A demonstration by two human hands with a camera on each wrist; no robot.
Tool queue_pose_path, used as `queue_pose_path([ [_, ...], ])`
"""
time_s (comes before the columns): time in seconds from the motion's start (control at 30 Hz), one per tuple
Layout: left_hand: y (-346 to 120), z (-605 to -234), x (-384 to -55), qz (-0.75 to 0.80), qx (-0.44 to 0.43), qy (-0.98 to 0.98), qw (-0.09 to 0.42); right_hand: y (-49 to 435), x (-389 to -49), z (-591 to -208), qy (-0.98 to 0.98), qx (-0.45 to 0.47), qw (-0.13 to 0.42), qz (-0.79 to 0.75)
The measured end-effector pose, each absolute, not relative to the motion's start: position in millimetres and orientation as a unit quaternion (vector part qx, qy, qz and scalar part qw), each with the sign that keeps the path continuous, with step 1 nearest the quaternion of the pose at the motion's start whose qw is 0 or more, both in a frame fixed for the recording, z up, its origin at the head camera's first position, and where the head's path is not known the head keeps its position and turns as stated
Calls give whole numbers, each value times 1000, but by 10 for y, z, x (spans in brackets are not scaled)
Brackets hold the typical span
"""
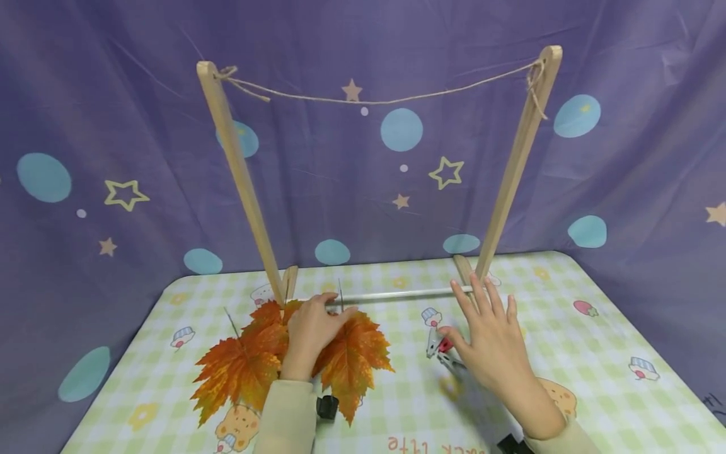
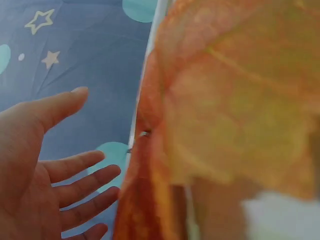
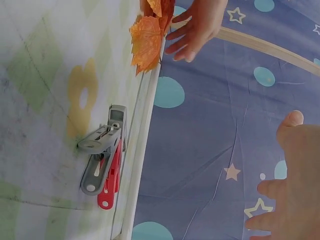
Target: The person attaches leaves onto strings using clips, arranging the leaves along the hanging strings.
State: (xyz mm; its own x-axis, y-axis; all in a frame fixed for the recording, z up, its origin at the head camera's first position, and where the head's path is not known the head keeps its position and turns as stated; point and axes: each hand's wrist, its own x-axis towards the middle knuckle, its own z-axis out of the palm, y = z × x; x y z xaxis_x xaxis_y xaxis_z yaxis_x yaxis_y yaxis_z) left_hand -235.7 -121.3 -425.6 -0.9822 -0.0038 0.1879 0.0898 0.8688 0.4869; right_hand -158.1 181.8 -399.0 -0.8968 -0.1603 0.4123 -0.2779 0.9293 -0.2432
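My left hand [image 1: 309, 331] hovers over orange artificial maple leaves, its fingers spread and holding nothing. One maple leaf [image 1: 238, 366] lies to its left and another maple leaf [image 1: 353, 359] to its right, each with a thin dark stem pointing away from me. In the left wrist view a leaf [image 2: 240, 100] fills the right side, beside the fingers. My right hand [image 1: 496, 347] is raised with fingers spread, just right of a small pile of clothespins. A grey clothespin [image 3: 95, 175] and a red clothespin [image 3: 106, 199] show in that pile, seen in the right wrist view.
Behind the hands stands a wooden frame with a left post [image 1: 241, 176] and a right post [image 1: 518, 164]. Twine [image 1: 363, 101] sags between their tops, and a white rod [image 1: 397, 294] joins them low down. A checked cloth [image 1: 612, 403] covers the table; a purple curtain [image 1: 317, 189] hangs behind.
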Motion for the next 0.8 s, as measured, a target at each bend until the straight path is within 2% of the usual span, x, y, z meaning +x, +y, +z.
queue_pose_path([
  [0.47,-1130,-4404,-2331,-277,-19,-960,37,1935,-1610,-3936,-957,150,166,185],
  [0.63,-1121,-4397,-2319,-283,-19,-958,46,1964,-1620,-3930,-946,164,179,214],
  [0.8,-1111,-4297,-2345,-292,-19,-954,67,2006,-1627,-3903,-947,156,147,239],
])
